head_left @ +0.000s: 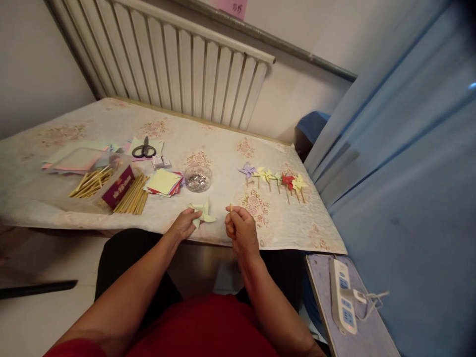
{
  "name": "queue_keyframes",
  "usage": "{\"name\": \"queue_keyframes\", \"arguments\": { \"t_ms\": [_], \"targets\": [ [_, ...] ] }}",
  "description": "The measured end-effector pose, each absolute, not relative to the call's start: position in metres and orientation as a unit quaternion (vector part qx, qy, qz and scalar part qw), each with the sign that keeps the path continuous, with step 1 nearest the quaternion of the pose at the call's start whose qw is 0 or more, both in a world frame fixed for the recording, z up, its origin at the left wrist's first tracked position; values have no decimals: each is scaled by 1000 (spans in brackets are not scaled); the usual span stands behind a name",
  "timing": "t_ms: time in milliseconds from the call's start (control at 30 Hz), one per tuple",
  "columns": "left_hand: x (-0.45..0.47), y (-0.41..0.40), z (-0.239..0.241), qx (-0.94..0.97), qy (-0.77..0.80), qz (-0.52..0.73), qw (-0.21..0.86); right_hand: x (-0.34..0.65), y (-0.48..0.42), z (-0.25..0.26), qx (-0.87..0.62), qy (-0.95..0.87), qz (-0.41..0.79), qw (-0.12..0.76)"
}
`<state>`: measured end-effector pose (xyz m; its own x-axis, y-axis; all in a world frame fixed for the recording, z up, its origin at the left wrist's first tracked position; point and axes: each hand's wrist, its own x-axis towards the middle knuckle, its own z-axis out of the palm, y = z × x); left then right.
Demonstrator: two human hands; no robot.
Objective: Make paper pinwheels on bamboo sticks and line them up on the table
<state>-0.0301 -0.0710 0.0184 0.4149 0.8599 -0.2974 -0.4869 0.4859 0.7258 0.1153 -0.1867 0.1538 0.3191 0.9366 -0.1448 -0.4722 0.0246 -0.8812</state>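
Near the table's front edge, my left hand (pixel 185 223) pinches a pale green paper pinwheel (pixel 204 214) by one side. To the right of it, my right hand (pixel 241 223) is closed around a thin wooden stick (pixel 231 208), and only its tip shows above the fingers. The pinwheel and the stick are apart. Beyond my hands stands a round clear container (pixel 198 179) with small metal pieces in it. A stack of coloured paper squares (pixel 163 182) lies to its left, next to a bundle of wooden sticks (pixel 133 196).
Several pinwheels on sticks (pixel 285 181) lie at the right. At the left are a clear plastic box (pixel 89 203) holding sticks, black-handled scissors (pixel 144 150), small boxes (pixel 161 162) and paper sheets (pixel 76 161). A power strip (pixel 342 296) rests on a side surface by the blue curtain (pixel 401 198).
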Motion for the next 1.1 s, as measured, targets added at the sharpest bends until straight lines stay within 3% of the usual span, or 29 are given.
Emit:
{"name": "queue_keyframes", "arguments": {
  "t_ms": [500,1100],
  "targets": [
    [-30,-71,16,277,337,429,791,119,-186,149,-501,-253,501,658],
    [-29,-73,22,273,325,429,797,120,-195,149,-463,-375,436,675]
  ]
}}
